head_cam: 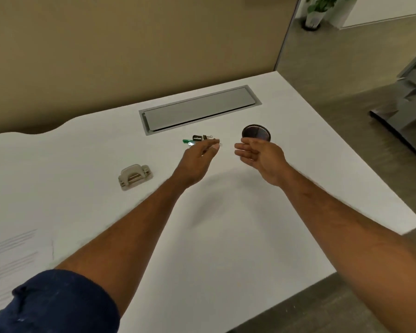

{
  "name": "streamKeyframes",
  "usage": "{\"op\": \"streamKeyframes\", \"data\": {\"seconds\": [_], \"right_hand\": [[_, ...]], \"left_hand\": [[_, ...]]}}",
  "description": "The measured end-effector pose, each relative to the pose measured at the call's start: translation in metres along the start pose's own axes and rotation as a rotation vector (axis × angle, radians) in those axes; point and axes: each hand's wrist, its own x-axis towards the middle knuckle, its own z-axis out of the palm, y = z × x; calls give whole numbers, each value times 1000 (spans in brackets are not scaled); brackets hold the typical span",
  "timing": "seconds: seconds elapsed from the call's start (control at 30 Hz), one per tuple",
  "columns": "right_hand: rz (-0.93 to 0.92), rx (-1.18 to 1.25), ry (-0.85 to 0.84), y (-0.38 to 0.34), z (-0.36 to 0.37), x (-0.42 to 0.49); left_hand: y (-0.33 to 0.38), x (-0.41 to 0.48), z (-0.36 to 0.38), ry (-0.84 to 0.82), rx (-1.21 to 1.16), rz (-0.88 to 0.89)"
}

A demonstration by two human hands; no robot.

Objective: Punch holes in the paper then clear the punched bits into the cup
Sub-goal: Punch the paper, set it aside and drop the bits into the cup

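A beige hole punch (135, 177) lies on the white desk (226, 236), left of my hands. A dark round cup (256, 132) stands toward the back right. My right hand (259, 157) hovers just in front of the cup, palm turned left, fingers spread, holding nothing. My left hand (197, 159) reaches toward the middle back with thumb and fingertips pinched together; whether a paper bit sits between them is unclear. A printed sheet of paper (12, 255) lies at the desk's near left edge.
Small clutter sits just beyond my left fingertips: a green item (187, 141), a black binder clip (197, 137) and another clip (208, 137). A grey cable-tray lid (199, 108) is set into the desk behind them. The desk's right edge drops to the floor.
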Motion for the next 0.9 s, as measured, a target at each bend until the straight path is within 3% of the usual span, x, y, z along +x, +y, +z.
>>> {"op": "streamKeyframes", "data": {"seconds": [0.27, 0.47, 0.73, 0.9], "right_hand": [[120, -75, -107, 72, 60, -41], [117, -282, -140, 116, 111, -64], [-118, -856, -274, 167, 145, -83], [-219, -1052, -346, 189, 160, -88]], "left_hand": [[-81, -111, -57, 6, 190, -157], [-130, -175, -93, 126, 310, -233], [-176, -224, -116, 176, 463, -402], [-187, -237, -109, 166, 485, -413]]}}
